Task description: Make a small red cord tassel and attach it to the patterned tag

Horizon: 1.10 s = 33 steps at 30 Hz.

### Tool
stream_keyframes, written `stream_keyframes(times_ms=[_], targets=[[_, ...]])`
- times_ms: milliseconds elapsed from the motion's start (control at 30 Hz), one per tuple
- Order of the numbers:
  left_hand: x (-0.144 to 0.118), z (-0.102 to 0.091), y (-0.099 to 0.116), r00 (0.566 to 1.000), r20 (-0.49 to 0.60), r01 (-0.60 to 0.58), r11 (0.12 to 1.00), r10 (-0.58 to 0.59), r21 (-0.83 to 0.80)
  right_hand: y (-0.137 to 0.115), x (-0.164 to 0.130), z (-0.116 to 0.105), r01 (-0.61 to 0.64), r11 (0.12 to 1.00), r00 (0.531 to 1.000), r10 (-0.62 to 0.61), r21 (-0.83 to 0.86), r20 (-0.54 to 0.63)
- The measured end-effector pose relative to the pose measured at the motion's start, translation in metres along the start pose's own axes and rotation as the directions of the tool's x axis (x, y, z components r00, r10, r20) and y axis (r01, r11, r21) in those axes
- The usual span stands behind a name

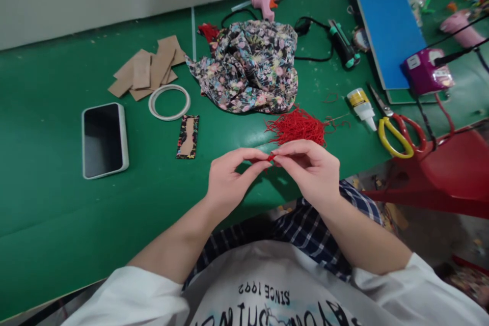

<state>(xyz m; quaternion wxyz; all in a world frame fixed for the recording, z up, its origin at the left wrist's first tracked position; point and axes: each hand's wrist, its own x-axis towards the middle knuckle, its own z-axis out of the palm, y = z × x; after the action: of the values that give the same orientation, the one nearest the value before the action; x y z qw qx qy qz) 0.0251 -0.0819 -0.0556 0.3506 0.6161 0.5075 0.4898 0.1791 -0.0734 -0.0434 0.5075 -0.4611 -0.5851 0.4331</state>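
Note:
Between the fingertips of both hands is a small piece of red cord, mostly covered by the fingers. My left hand pinches one side of it, and my right hand pinches the other, the two nearly touching. Just beyond them a pile of red cords lies on the green table. Behind that pile is a crumpled floral cloth. To the left of my hands lies a small rectangle of floral fabric with a brown card piece on it.
Leftward are a phone, a tape roll and brown card pieces. A pink glue gun lies at the back. On the right are a glue bottle, scissors, a utility knife, a blue board and a red stool.

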Motion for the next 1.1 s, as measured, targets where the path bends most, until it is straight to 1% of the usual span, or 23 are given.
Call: stream_keyframes(times_ms=[67, 200, 333, 467, 633, 733, 833, 900, 1000, 1100], targets=[[0.000, -0.002, 0.001, 1.000, 0.011, -0.028, 1.000, 0.028, 0.003, -0.002, 0.001, -0.003, -0.003, 0.999, 0.999, 0.004, -0.035, 0.038], [0.001, -0.004, 0.002, 0.994, 0.045, -0.096, 0.995, 0.095, 0.029, -0.006, 0.006, -0.011, -0.028, 0.994, 0.982, 0.047, -0.109, 0.182], [0.002, -0.004, 0.003, 0.984, 0.078, -0.165, 0.984, 0.161, 0.059, -0.008, 0.010, -0.017, 0.008, 0.982, 0.970, 0.038, -0.189, 0.242], [0.004, -0.005, 0.003, 0.971, 0.133, -0.207, 0.977, 0.198, 0.051, -0.007, 0.014, -0.021, 0.022, 0.979, 0.950, 0.043, -0.204, 0.308], [0.006, -0.006, 0.002, 0.950, 0.202, -0.254, 0.966, 0.239, 0.053, -0.009, 0.017, -0.025, 0.049, 0.982, 0.903, 0.036, -0.185, 0.429], [0.006, -0.006, 0.001, 0.944, 0.209, -0.270, 0.962, 0.256, 0.042, -0.010, 0.017, -0.026, 0.003, 0.979, 0.902, 0.085, -0.203, 0.423], [0.006, -0.006, 0.001, 0.947, 0.200, -0.264, 0.964, 0.251, 0.043, -0.010, 0.016, -0.026, -0.032, 0.971, 0.905, 0.129, -0.237, 0.405], [0.005, -0.006, 0.002, 0.958, 0.175, -0.244, 0.966, 0.226, 0.088, -0.010, 0.016, -0.026, -0.034, 0.967, 0.908, 0.135, -0.251, 0.397], [0.004, -0.006, 0.002, 0.971, 0.135, -0.220, 0.955, 0.195, 0.199, -0.010, 0.016, -0.026, -0.015, 0.963, 0.917, 0.121, -0.270, 0.381], [0.004, -0.007, 0.000, 0.965, 0.137, -0.256, 0.921, 0.224, 0.295, -0.009, 0.016, -0.025, 0.022, 0.951, 0.927, 0.096, -0.309, 0.362]])
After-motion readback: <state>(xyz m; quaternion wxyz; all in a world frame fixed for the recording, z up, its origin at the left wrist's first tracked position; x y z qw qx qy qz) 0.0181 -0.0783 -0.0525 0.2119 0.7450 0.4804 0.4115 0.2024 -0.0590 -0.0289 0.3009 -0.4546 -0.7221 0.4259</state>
